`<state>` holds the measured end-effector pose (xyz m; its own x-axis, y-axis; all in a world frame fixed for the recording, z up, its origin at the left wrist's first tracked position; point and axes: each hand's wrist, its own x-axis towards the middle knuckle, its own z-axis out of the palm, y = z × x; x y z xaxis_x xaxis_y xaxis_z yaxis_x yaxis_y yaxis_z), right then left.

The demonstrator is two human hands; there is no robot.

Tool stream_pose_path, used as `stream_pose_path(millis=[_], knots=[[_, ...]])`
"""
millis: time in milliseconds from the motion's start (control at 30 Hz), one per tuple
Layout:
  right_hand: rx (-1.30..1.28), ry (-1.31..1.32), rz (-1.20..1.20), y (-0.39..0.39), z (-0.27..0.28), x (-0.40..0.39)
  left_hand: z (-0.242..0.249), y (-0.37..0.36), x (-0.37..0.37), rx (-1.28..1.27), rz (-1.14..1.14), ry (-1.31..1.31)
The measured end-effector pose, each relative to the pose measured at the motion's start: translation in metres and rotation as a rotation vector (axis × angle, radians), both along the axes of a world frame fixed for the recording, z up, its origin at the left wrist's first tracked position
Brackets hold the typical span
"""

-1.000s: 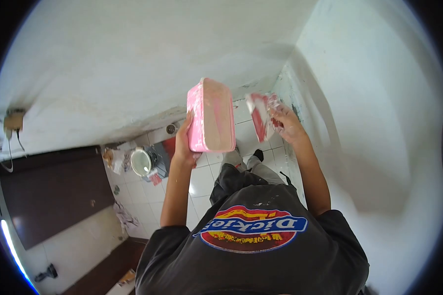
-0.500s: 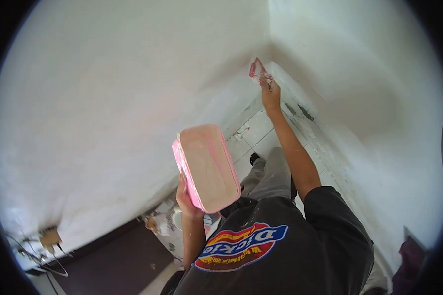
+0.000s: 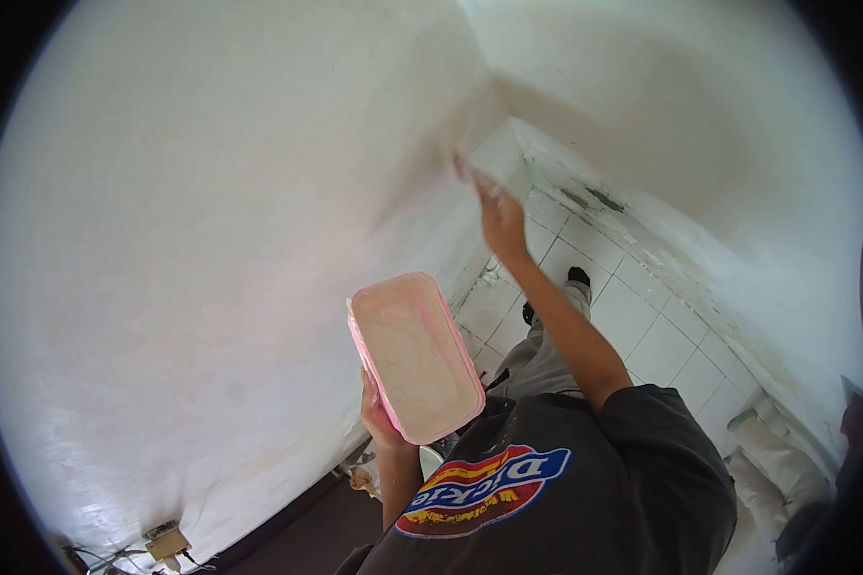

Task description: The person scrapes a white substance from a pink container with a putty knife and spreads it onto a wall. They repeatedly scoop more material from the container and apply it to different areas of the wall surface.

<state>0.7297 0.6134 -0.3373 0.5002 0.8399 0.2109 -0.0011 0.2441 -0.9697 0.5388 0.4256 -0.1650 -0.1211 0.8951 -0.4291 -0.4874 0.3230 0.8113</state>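
My left hand [image 3: 378,412] holds a pink rectangular tub [image 3: 418,356] from its left side, fingers along the outer wall. A pale, smooth paste covers the inside of the tub. My right hand [image 3: 501,218] is closed on a small scraper [image 3: 465,171] with a reddish, paste-smeared blade, blurred by motion. The blade is near the left white wall [image 3: 259,192], close to the corner; whether it touches the wall I cannot tell.
White floor tiles [image 3: 633,311] lie below, with my feet on them. A ledge with chipped patches [image 3: 604,199] runs along the right wall. A socket box with cables [image 3: 167,541] is at the lower left, and pale sacks [image 3: 772,470] are at the lower right.
My right hand with the scraper has moved left and down from the corner. The tub sits slightly lower and further right. The view has shifted, showing more floor and the sacks.
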Motion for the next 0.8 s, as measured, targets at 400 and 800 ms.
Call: stream_pose_path(millis=[400, 800], knots=[[0.02, -0.154, -0.009, -0.007, -0.007, -0.029, 0.001, 0.002, -0.003, 0.013, -0.016, 0.009], [-0.05, -0.113, -0.177, 0.04, 0.012, 0.005, 0.001, 0.004, 0.001, 0.067, -0.022, 0.026]])
